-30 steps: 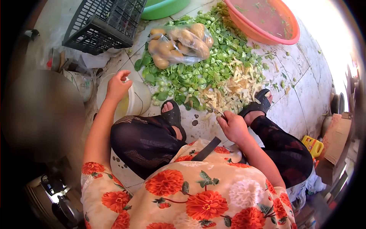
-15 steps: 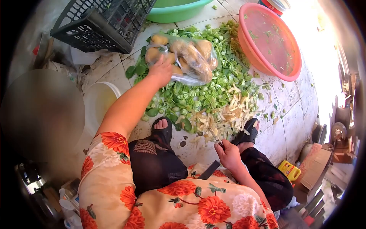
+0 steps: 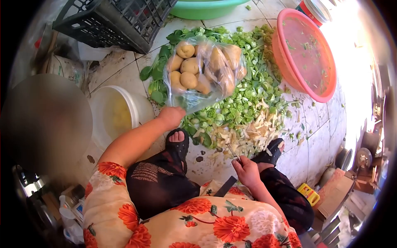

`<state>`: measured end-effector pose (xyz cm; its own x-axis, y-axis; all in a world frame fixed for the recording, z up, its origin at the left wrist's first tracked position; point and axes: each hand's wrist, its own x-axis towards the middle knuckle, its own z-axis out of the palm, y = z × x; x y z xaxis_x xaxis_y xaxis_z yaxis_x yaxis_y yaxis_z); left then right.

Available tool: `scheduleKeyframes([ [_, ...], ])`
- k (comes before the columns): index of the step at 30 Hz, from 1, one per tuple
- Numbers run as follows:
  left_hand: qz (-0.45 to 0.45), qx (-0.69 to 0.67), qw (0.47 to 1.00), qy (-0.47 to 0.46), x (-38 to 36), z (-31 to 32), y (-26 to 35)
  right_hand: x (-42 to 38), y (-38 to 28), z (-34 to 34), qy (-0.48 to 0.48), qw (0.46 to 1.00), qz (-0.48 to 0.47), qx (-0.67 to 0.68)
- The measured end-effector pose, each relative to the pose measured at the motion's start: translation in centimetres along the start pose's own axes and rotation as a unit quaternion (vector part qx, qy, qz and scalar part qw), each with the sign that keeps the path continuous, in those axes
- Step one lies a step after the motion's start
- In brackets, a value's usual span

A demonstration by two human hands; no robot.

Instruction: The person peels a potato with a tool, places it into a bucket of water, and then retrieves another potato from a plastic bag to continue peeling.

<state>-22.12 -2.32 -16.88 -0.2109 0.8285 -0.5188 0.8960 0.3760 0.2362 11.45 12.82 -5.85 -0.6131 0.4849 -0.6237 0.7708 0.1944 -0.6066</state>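
A clear plastic bag (image 3: 194, 105) of potatoes (image 3: 191, 66) lies on a spread of cut green vegetable pieces (image 3: 231, 109) on the floor. My left hand (image 3: 173, 116) is closed on the bag's near edge, and the bag's mouth gapes so that several potatoes show plainly. In my right hand (image 3: 247, 171), near my right knee, is a slim metal peeler (image 3: 233, 151), its tip pointing away from me. Pale peelings (image 3: 252, 132) lie in a heap just beyond it, between my feet and the greens.
To the left stands a white bucket (image 3: 133, 108) with pale yellow pieces inside. A black crate (image 3: 99, 27) is at the back left, with a green basin (image 3: 206, 11) beside it. A pink basin (image 3: 285, 62) of water stands at the right, and a yellow container (image 3: 308, 194) lies near my right leg.
My left hand has drawn back from the potatoes to the bag's near edge, pulling the plastic toward me and uncovering more potatoes. My right hand has barely moved.
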Motion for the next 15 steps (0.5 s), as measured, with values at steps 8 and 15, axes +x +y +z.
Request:
scheduleKeyframes([
  [8,-0.25,-0.539,0.792,0.143,3.6,-1.4,-2.0,0.6,0.6,0.2,-0.009,1.0,0.01,0.002],
  [15,-0.033,-0.052,0.963,0.262,5.0,-7.4,-1.0,0.6,0.7,0.1,-0.017,1.0,0.016,0.013],
])
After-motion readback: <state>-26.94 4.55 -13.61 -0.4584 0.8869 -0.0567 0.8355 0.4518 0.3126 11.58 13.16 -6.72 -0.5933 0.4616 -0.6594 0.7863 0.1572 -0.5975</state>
